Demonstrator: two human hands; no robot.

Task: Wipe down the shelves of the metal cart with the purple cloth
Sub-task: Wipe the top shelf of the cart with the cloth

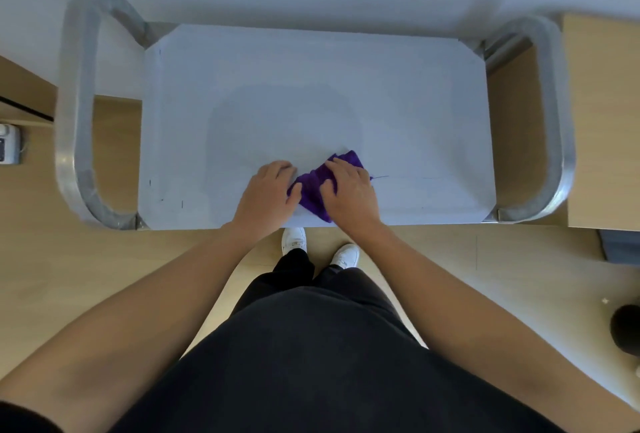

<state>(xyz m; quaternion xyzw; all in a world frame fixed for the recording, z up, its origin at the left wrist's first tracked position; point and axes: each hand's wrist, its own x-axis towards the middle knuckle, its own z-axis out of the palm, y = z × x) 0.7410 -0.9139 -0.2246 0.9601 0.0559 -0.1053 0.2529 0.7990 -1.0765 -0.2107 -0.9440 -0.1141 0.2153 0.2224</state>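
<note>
The metal cart's top shelf (311, 86) is a pale grey sheet right in front of me. A crumpled purple cloth (311, 191) lies on it near the front edge, slightly right of the middle. My left hand (266, 191) is at the cloth's left edge, fingers curled down and thumb against the fabric. My right hand (351, 190) lies over the cloth's right half with bent fingers gripping it. Much of the cloth is hidden under both hands. The lower shelves are out of sight beneath the top one.
Tubular metal handles loop out at the cart's left end (74, 113) and right end (554, 127). A white wall stands behind the cart. A wooden cabinet (602, 120) is close on the right. My white shoes (294, 240) stand on the wood floor at the cart's front edge.
</note>
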